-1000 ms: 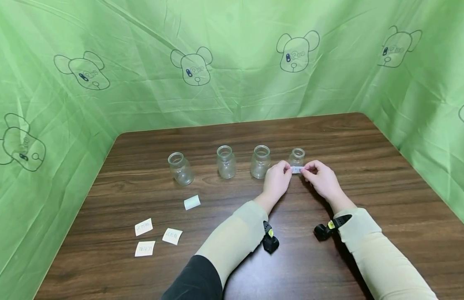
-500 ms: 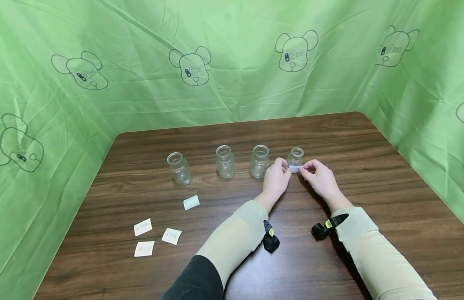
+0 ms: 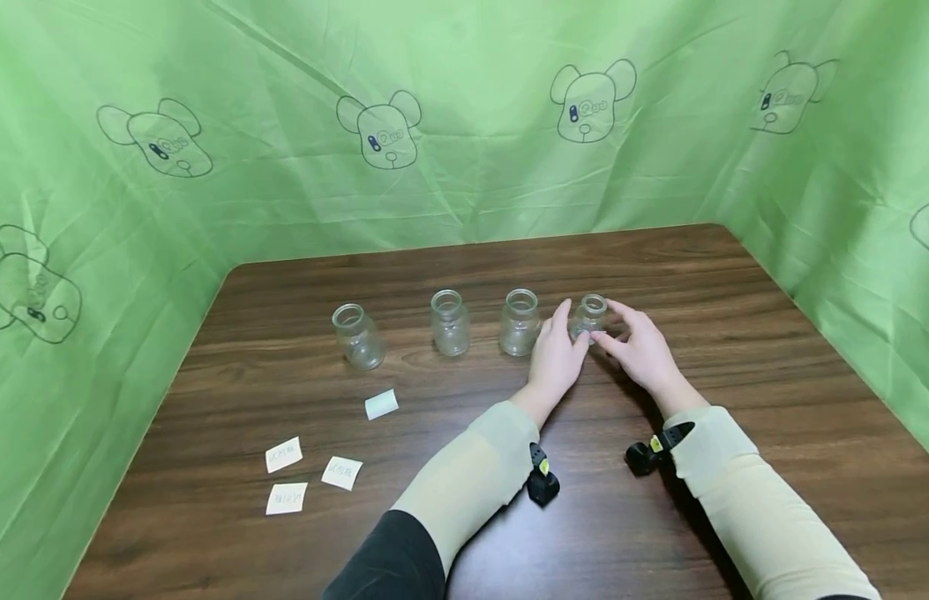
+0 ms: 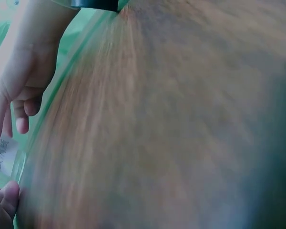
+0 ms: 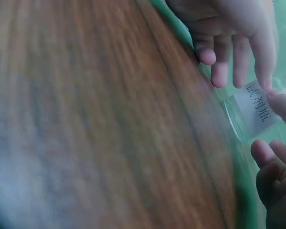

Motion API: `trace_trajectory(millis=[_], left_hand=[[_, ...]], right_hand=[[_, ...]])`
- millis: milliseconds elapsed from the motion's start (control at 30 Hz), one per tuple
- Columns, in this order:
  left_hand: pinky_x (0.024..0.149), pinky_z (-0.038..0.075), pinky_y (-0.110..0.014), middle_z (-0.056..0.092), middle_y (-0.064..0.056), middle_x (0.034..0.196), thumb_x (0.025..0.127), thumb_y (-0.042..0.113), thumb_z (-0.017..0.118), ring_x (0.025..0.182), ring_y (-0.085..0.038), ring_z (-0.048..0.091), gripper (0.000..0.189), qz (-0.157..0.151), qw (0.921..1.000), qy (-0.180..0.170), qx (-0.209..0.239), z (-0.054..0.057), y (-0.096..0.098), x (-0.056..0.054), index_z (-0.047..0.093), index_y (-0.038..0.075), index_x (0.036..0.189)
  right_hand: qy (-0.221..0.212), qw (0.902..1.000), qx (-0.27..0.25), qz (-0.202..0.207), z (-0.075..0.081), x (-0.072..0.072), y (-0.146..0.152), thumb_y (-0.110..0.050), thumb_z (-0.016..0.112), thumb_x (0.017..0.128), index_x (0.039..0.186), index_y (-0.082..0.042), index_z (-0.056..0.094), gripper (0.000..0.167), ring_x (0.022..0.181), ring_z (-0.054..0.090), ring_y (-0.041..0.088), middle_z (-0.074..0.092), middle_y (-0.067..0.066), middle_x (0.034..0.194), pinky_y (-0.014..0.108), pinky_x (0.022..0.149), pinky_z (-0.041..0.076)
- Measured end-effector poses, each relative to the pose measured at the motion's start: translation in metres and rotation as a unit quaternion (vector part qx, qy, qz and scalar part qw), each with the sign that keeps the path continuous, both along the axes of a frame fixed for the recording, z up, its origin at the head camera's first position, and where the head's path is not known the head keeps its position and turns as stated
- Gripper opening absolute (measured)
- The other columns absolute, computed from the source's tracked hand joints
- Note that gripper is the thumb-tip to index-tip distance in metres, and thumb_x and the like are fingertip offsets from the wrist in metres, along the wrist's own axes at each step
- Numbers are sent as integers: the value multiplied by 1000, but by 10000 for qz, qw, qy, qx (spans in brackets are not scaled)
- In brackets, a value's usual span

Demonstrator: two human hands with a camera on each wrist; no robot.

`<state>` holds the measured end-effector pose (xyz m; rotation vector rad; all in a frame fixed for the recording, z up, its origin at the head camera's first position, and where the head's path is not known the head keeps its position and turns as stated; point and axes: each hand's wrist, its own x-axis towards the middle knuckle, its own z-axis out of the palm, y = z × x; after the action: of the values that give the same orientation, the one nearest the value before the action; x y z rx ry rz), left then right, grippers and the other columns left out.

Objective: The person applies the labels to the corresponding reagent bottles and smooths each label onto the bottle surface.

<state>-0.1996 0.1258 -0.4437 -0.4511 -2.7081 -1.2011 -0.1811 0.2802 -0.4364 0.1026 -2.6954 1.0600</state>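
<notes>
A small clear glass jar stands upright at the right end of a row of jars. On its near side lies a white handwritten label, seen close in the right wrist view. My left hand is along the jar's left side, its thumb pressing the label. From the right, my right hand has its thumb on the label too, with the index finger stretched beside the jar's neck. The other fingers are spread or loosely bent around the jar. How firmly the fingertips bear on the glass is hidden.
Left of the hands stand more glass jars: one nearby, a second and a third. Several paper slips lie at front left, including one pale slip and one with writing. Green cloth hangs around the table.
The label, earlier pinched at both ends by my fingers in front of the small jar, moved up against the glass. Both hands then let go their pinch, and the index fingers spread along the jar's sides.
</notes>
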Motion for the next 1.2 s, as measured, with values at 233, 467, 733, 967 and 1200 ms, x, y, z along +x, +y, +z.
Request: trace_trajectory(millis=[233, 467, 733, 967, 1200], left_hand=[[93, 43, -28, 59, -3, 125, 93, 25, 59, 114, -16, 55, 45, -198, 9991, 363, -11, -5, 0, -3, 47, 18, 137], [95, 40, -24, 58, 2, 127, 91, 25, 62, 115, -13, 54, 41, -442, 9963, 737, 14, -5, -4, -6, 54, 15, 130], [96, 39, -22, 57, 8, 128, 92, 21, 60, 114, -11, 54, 34, -567, 9956, 686, -309, -2, -8, -11, 56, 16, 125], [92, 43, -25, 63, 4, 120, 91, 12, 60, 107, -13, 58, 29, -452, 9941, 980, -57, -4, -11, -8, 59, 15, 120], [91, 43, -25, 61, 5, 123, 90, 15, 57, 106, -13, 59, 35, -419, 9969, 660, 63, -7, -8, -9, 59, 17, 125]], right_hand=[[408, 9986, 326, 120, 0, -1, 3, -17, 68, 86, 122, -3, 56, 41, 73, 60, 26, 61, 14, 92, 39, 66, 46], [339, 9945, 969, 230, 3, -4, 13, -19, 65, 88, 116, -4, 57, 33, 85, 63, 34, 67, 16, 92, 50, 76, 45], [557, 9907, 1171, 405, 0, -7, 16, -18, 65, 88, 111, -4, 57, 28, 89, 63, 36, 68, 17, 95, 52, 78, 45], [695, 9882, 1233, 585, 0, -9, 17, -15, 65, 87, 108, -5, 58, 24, 87, 63, 34, 68, 15, 93, 50, 77, 45], [740, 9873, 1291, 556, -1, -8, 19, -15, 65, 87, 108, -5, 59, 24, 89, 63, 35, 68, 15, 93, 51, 78, 45]])
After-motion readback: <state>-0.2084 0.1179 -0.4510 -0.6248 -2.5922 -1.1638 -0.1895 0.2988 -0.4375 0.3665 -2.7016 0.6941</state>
